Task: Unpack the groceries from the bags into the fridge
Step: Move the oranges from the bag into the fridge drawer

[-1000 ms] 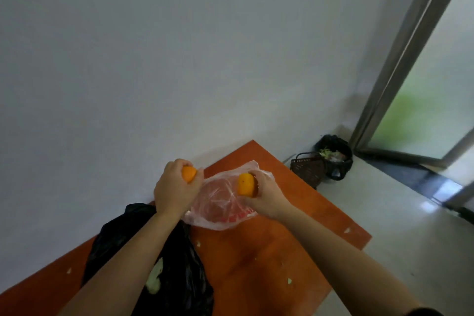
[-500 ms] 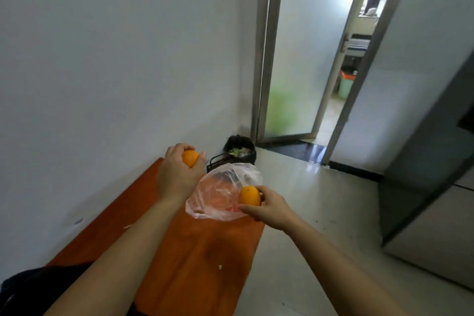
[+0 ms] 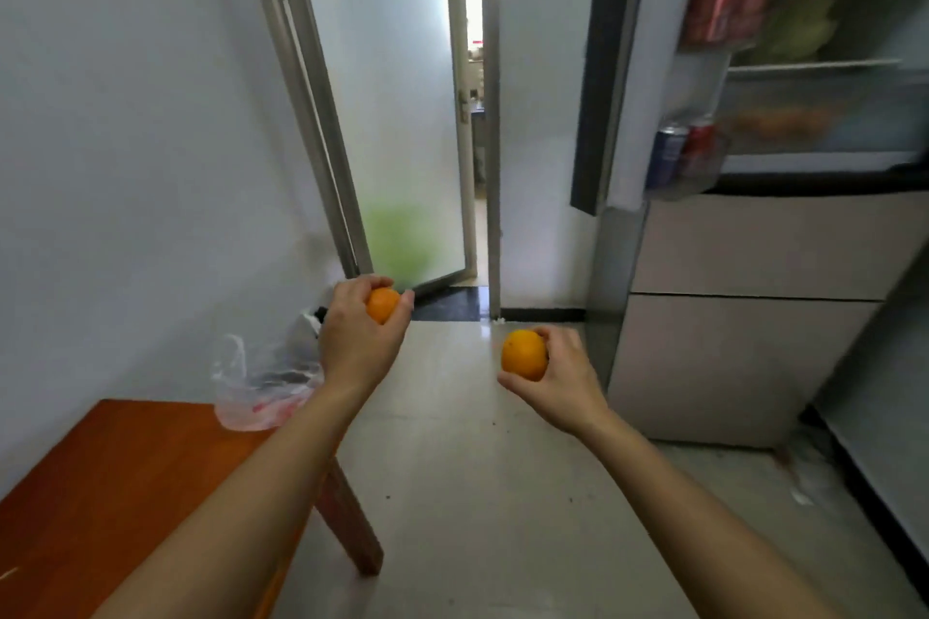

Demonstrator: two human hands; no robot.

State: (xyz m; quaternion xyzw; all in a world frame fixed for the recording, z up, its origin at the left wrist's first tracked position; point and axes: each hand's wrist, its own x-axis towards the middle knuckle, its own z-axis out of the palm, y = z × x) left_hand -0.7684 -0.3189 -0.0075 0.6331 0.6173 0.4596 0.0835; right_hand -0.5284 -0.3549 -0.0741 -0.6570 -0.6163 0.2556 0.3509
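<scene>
My left hand [image 3: 354, 337] grips one orange [image 3: 382, 304] above the floor near the table's end. My right hand [image 3: 563, 374] holds a second orange [image 3: 524, 354] further right, closer to the fridge. A clear plastic bag [image 3: 261, 385] with red print rests on the corner of the orange-brown table [image 3: 125, 483], beside my left forearm. The fridge [image 3: 754, 317] stands at the right with its upper door [image 3: 603, 60] swung open. Shelves with blurred green produce [image 3: 804, 23] and door racks with cans [image 3: 683, 153] show inside.
A frosted glass door [image 3: 397, 116] stands ajar straight ahead, leading to another room. The pale tiled floor [image 3: 477, 493] stretches between the table and the fridge. A white wall [image 3: 125, 141] runs along the left. A table leg [image 3: 352, 523] angles down onto the floor.
The view has swung right, from the table toward the fridge. My right hand has let go of the plastic bag, which now lies on the table. Both hands carried their oranges rightward.
</scene>
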